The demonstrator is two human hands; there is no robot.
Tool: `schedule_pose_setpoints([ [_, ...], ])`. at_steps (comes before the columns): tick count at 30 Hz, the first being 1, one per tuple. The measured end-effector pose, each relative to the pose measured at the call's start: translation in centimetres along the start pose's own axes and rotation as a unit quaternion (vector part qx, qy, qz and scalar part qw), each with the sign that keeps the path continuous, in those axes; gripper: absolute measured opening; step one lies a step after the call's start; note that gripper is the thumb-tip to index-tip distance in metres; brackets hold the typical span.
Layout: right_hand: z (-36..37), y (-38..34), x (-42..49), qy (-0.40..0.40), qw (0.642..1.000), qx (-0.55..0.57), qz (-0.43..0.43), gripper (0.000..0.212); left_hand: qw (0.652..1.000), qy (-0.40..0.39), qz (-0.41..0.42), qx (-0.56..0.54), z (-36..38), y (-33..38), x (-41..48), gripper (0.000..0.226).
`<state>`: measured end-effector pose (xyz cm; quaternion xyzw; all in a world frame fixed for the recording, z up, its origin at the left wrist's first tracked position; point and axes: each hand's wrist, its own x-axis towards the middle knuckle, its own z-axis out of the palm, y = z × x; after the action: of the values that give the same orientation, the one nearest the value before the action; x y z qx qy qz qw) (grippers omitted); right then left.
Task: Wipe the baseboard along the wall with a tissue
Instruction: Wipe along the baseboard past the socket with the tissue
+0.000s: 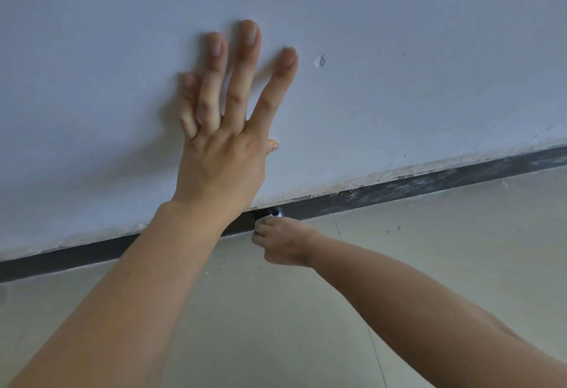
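My right hand [282, 242] is pinching the tissue [277, 213] against the baseboard [429, 183]; my left hand [221, 154] is pressing flat, fingers spread, on the wall [399, 50]. I'm judging firm, even strokes best.

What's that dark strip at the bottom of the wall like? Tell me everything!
The baseboard is a thin, dark grey strip running where the white wall meets the pale floor. On the left it looks clean and dark; on the right it is streaked with pale dust. The right hand holds a white tissue against it.
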<state>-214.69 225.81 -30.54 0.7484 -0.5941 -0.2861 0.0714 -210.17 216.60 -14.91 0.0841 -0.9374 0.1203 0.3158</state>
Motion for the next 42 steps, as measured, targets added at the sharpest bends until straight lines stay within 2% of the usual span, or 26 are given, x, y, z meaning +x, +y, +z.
schedule_pose_setpoints([
  [3,1.5,1.7,-3.9,0.007,1.0,0.012,0.002,0.009,1.0,0.006,0.003,-0.002,0.1,-0.1,0.0,0.108],
  [5,3.1,2.5,-6.5,-0.018,1.0,0.011,0.012,0.015,1.0,0.006,0.004,-0.011,0.2,-0.1,-0.1,0.108],
  [7,3.3,3.3,-8.9,-0.081,0.996,-0.007,0.037,0.015,1.0,0.006,0.0,-0.016,0.1,0.0,-0.1,0.108],
  [9,2.4,3.6,-10.6,-0.198,0.979,0.006,0.043,0.014,1.0,0.008,-0.005,-0.02,0.1,0.3,0.0,0.108],
  [12,1.5,2.7,-10.7,-0.27,0.961,0.009,0.058,0.017,1.0,0.008,-0.02,-0.016,0.0,0.6,0.0,0.108],
  [15,0.8,1.3,-8.5,-0.181,0.98,-0.074,0.015,0.012,1.0,0.015,-0.022,-0.007,0.0,0.7,0.1,0.114],
  [18,1.1,1.4,-6.2,-0.086,0.993,-0.074,-0.026,0.014,1.0,0.017,-0.018,0.009,0.1,0.8,-0.2,0.121],
  [21,1.8,3.8,-6.5,0.003,0.997,-0.062,-0.051,0.01,1.0,0.007,-0.019,0.01,0.0,1.1,-0.1,0.116],
  [23,2.9,4.8,-8.4,-0.002,0.997,-0.049,-0.057,0.014,1.0,0.003,-0.027,0.003,-0.1,1.2,-0.1,0.11],
  [28,5.7,6.5,-14.6,-0.114,0.989,-0.098,-0.016,0.018,0.999,0.003,-0.049,-0.01,0.0,1.7,0.1,0.102],
  [31,6.7,5.6,-16.1,-0.197,0.977,-0.065,0.053,0.022,0.998,0.01,-0.059,-0.032,0.0,1.9,0.2,0.1],
  [33,5.6,4.4,-15.1,-0.217,0.974,0.004,0.068,0.019,0.997,0.014,-0.065,-0.033,0.0,2.0,0.2,0.1],
  [35,3.4,3.1,-13.1,-0.176,0.983,0.046,0.017,0.016,0.997,0.015,-0.065,-0.028,0.0,2.1,0.3,0.102],
  [37,0.9,2.4,-10.9,-0.086,0.996,0.01,-0.037,0.016,0.997,0.019,-0.065,-0.019,0.0,2.1,0.3,0.103],
  [42,0.3,4.7,-8.8,0.014,0.997,-0.067,-0.02,0.015,0.997,0.015,-0.067,-0.026,-0.1,2.2,0.1,0.104],
])
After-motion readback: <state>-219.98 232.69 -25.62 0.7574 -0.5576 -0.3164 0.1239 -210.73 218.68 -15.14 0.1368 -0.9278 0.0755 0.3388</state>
